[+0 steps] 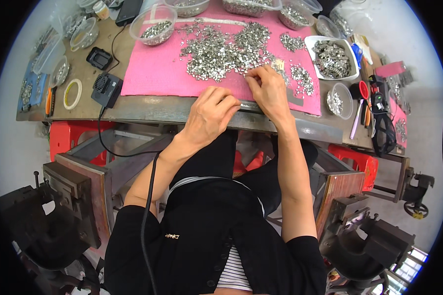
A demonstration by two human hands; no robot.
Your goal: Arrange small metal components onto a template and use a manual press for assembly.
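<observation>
My left hand (210, 117) is at the table's front edge, its thumb and fingers pinched together beside a narrow dark metal strip (251, 106). Whatever it holds is too small to make out. To its right, my right hand (269, 94) is also closed in a pinch, fingertips at the near edge of a heap of small silver metal pieces (216, 56). Any piece between those fingers cannot be made out. The heap is spread over a pink ribbed mat (152, 73). Smaller clusters of metal pieces (301, 80) lie right of my right hand.
A white tray (355, 64) of metal parts and a clear round tub (348, 105) stand at right. Another clear tub (135, 30) sits at the mat's far left. A black charger (107, 89) trails a cable past my left arm. Bench vises (66, 196) flank me.
</observation>
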